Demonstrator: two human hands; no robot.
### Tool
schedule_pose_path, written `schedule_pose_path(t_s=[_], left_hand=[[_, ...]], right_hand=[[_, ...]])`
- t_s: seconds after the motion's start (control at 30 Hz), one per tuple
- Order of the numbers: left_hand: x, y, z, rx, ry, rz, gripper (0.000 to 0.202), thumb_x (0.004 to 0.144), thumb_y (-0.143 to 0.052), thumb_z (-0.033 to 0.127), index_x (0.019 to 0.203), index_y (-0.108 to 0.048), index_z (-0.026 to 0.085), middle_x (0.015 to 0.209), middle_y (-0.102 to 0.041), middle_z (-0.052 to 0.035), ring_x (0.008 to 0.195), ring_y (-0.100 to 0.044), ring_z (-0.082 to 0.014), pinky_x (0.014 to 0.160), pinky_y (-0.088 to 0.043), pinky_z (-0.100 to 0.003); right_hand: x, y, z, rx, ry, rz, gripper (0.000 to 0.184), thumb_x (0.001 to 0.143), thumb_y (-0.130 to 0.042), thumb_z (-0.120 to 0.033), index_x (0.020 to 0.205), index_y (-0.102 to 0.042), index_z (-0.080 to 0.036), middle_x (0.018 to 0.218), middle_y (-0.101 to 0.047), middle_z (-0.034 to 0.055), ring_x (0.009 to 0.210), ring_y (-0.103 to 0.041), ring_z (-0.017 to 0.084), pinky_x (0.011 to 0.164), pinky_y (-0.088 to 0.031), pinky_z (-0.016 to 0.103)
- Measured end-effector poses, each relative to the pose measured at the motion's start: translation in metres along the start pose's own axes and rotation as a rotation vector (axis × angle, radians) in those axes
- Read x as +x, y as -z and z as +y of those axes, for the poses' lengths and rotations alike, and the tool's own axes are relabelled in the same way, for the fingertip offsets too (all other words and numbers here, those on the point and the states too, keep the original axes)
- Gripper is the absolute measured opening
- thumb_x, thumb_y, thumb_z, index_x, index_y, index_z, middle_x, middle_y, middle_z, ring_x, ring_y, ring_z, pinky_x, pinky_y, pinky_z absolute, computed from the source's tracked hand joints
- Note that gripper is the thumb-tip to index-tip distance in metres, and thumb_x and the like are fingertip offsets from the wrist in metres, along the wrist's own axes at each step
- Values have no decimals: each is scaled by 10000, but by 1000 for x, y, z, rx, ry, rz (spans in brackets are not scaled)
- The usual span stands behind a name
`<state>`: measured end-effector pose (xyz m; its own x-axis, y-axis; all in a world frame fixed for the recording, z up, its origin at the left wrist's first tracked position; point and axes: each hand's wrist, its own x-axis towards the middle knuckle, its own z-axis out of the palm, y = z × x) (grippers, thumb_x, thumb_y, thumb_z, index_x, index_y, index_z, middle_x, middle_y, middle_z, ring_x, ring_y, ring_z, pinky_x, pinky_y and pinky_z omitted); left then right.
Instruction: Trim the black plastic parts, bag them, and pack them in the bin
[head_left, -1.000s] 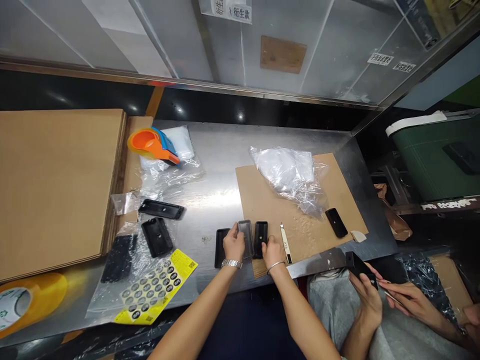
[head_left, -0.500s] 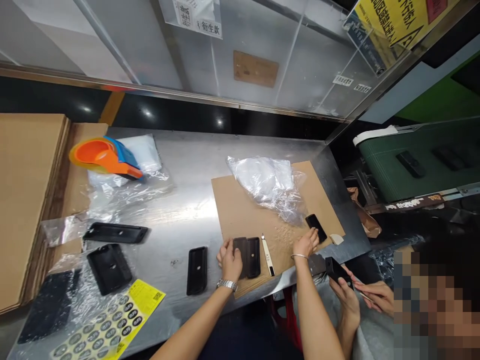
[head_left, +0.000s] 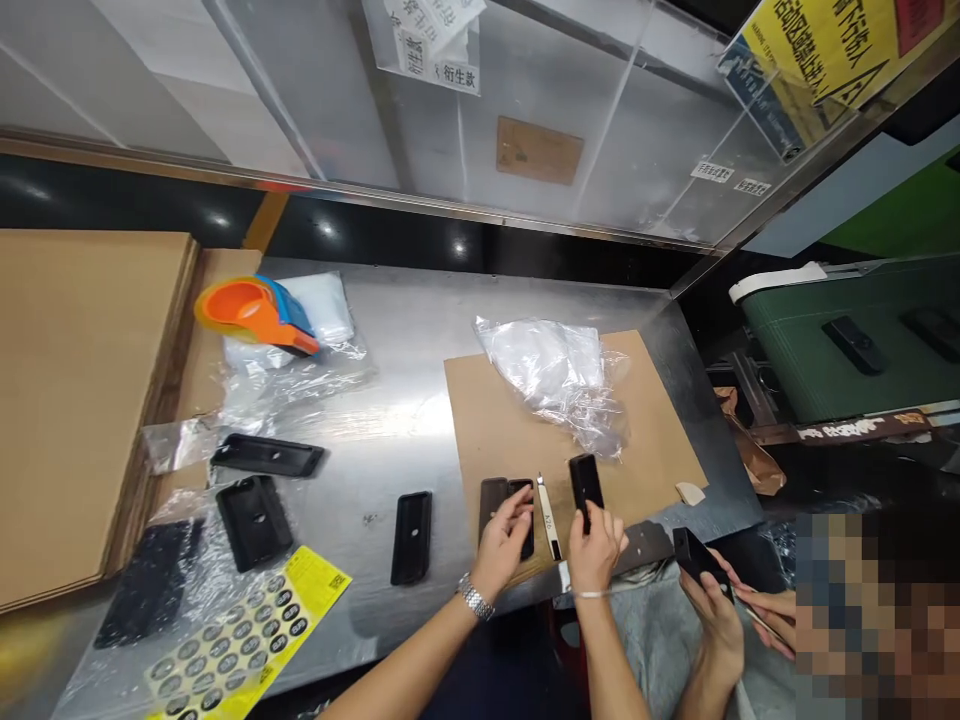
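Observation:
My right hand [head_left: 596, 548] grips the lower end of a black rectangular case [head_left: 584, 478], tilted up over the cardboard sheet [head_left: 660, 430]. My left hand [head_left: 504, 545] has its fingers stretched out over two black trays lying side by side; the dark left tray [head_left: 492, 497] and the right tray [head_left: 519, 486] are partly covered by it. Between my hands lies a white-handled craft knife [head_left: 550, 515] marked A26. Left of my left hand, another black tray [head_left: 412, 538] rests on the metal table [head_left: 360, 560].
An orange tape dispenser [head_left: 259, 310], plastic bags [head_left: 547, 365], two black trays [head_left: 255, 522] and a yellow sticker sheet [head_left: 319, 580] lie about. Cardboard [head_left: 75, 400] is stacked left. At right, a co-worker's hands [head_left: 716, 625] hold a black case near a green conveyor [head_left: 802, 350].
My right hand has moved left and lifted the black case off the cardboard. My left hand has shifted right over the paired trays, its fingers spreading. The view has shifted slightly.

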<state>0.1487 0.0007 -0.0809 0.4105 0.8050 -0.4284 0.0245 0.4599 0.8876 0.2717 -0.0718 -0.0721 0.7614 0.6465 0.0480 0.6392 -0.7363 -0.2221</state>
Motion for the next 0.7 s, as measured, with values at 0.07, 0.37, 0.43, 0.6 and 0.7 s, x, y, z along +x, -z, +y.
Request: schedule_pose_path(t_s=[0.07, 0.37, 0.43, 0.6, 0.7], left_hand=[[-3, -8, 11, -331, 124, -117, 435, 751, -554, 341, 1152, -505, 179, 1143, -563, -99, 971, -550, -193, 853, -412, -317], [-25, -5, 55, -841, 556, -270, 555, 768, -422, 562, 926, -611, 64, 735, -654, -113, 653, -608, -176, 643, -453, -278], [-28, -1, 62, -892, 630, -338, 588, 777, -381, 579, 885, -619, 52, 684, -645, -111, 618, -601, -166, 596, -448, -255], [-32, 3, 78, -939, 610, -299, 501, 825, -361, 502, 846, -624, 76, 757, -647, -93, 617, -588, -131, 592, -449, -228], [-34, 3, 87, -936, 643, -260, 531, 830, -333, 512, 823, -620, 66, 721, -638, -91, 575, -576, -124, 569, -450, -225]], right_hand=[[-26, 14, -20, 100, 199, 34, 212, 821, -449, -264, 942, -599, -176, 854, -627, 68, 838, -481, 220, 724, -305, 333], [-55, 79, -61, 532, 532, -23, 281, 805, -481, -130, 1082, -520, -161, 909, -600, 86, 867, -497, 206, 750, -380, 371], [-50, 89, -56, 626, 509, -7, 293, 805, -460, -100, 1083, -521, -168, 932, -599, 88, 890, -502, 203, 777, -391, 381], [-44, 98, -43, 759, 212, -74, 215, 817, -473, -188, 1012, -563, -183, 914, -612, 76, 846, -554, 187, 749, -444, 343], [-46, 99, -43, 835, 17, -253, 192, 825, -471, -265, 962, -577, -182, 822, -622, 47, 695, -578, 144, 649, -469, 269]])
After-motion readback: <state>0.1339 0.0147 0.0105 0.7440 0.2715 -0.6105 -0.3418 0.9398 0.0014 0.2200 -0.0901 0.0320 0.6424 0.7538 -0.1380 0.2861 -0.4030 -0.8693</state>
